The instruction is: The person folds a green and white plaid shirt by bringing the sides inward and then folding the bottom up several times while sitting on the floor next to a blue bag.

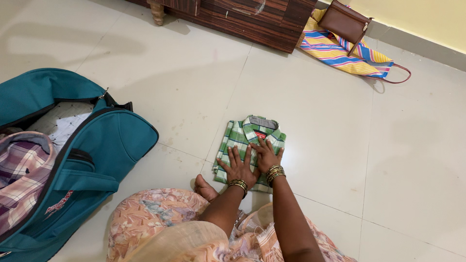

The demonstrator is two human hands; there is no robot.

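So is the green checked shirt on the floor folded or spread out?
Folded: the green checked cotton shirt lies as a compact rectangle, collar on top, under both hands.

One view only, from the person's head, tilted steeply down and a little forward over the lap; the folded shirt (250, 145) sits near the middle, close below the lens; left of the shirt the open teal bag (97, 150) runs off the frame edge; beyond the shirt, at the top, the wooden furniture (252, 17) and a far wall; no second view to overlap.
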